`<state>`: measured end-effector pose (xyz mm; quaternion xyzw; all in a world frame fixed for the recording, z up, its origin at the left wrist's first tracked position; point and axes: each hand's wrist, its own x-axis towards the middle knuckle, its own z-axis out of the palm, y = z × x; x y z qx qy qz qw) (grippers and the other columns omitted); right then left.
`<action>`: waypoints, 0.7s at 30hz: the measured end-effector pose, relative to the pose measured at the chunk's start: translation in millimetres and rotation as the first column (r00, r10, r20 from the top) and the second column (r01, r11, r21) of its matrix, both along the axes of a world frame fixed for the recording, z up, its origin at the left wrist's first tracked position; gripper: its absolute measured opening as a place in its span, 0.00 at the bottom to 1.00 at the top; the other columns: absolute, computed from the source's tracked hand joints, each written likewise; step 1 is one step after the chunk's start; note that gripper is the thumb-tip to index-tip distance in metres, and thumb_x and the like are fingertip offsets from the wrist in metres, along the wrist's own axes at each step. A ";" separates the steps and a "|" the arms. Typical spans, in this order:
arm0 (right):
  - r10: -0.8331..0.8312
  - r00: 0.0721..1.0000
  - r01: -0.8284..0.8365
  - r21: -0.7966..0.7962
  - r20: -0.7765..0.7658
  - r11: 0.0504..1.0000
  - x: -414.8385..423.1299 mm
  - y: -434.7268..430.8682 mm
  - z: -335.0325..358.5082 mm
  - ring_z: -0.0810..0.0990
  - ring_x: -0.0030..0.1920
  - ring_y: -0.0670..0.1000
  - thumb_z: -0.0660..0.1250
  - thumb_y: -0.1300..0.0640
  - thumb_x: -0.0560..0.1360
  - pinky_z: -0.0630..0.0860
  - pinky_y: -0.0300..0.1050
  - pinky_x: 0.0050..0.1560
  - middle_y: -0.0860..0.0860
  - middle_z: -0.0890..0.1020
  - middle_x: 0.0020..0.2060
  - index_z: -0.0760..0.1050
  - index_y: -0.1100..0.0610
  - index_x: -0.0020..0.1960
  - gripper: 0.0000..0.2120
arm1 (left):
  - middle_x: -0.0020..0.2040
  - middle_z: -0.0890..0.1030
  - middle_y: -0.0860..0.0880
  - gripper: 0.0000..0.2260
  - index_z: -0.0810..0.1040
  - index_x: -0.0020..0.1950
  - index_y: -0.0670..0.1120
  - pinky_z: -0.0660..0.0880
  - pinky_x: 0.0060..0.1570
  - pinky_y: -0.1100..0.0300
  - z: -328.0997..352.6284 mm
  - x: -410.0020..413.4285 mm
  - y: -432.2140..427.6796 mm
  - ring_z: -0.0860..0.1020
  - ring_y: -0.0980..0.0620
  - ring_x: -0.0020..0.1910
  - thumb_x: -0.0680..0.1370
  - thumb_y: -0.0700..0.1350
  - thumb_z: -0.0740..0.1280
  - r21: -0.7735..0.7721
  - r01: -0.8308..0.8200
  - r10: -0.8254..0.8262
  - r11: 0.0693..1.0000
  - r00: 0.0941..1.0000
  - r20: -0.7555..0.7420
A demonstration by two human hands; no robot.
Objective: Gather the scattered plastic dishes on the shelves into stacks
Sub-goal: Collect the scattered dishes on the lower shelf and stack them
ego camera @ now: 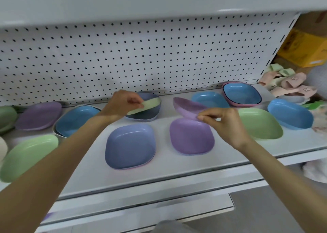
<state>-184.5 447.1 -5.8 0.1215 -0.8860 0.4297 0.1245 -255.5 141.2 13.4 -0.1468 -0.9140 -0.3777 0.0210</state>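
Note:
Square plastic dishes lie scattered on a white shelf (159, 163). My left hand (122, 103) pinches the rim of a pale green dish (150, 104), tilted on edge over a blue-grey dish stack (148, 112) at the back. My right hand (228, 124) grips a purple dish (187, 106), raised and tilted above another purple dish (192, 137) lying flat. A periwinkle dish (130, 145) sits at the front middle on a pink one.
Left: a green dish (26, 155), a blue dish (74, 120), a purple dish (39, 115). Right: a green dish (260, 123), blue dishes (290, 114) (208, 99), a blue dish in a pink one (241, 94). Pegboard (141, 55) behind; slippers (286, 82) at far right.

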 end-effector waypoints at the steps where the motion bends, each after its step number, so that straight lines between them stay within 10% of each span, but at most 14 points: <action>1: 0.032 0.999 -0.032 0.025 0.006 0.999 3.9 -3.5 -4.0 0.78 0.37 0.36 0.72 0.57 0.71 0.74 0.37 0.44 0.40 0.84 0.37 0.84 0.52 0.42 0.03 | 0.30 0.79 0.65 0.18 0.80 0.31 0.61 0.68 0.38 0.76 3.3 2.7 -0.8 0.76 0.66 0.32 0.70 0.37 0.73 0.034 -0.008 0.008 0.999 1.000 -0.012; 8: 0.167 0.981 -0.116 0.395 -0.098 0.911 24.8 -6.3 -30.9 0.81 0.34 0.49 0.68 0.51 0.69 0.77 0.41 0.35 0.42 0.85 0.38 0.83 0.47 0.41 0.05 | 0.28 0.79 0.63 0.16 0.82 0.33 0.56 0.68 0.36 0.76 18.0 34.4 0.5 0.75 0.66 0.30 0.69 0.33 0.73 0.203 -0.061 0.060 0.977 0.998 0.014; 21: 0.235 0.967 -0.254 0.347 0.097 0.903 30.2 13.8 -38.8 0.82 0.45 0.47 0.68 0.48 0.73 0.75 0.40 0.50 0.42 0.85 0.48 0.82 0.47 0.51 0.08 | 0.31 0.80 0.60 0.06 0.84 0.41 0.49 0.68 0.39 0.71 17.6 62.8 51.8 0.73 0.64 0.32 0.70 0.38 0.73 0.085 -0.026 0.031 0.996 0.997 -0.064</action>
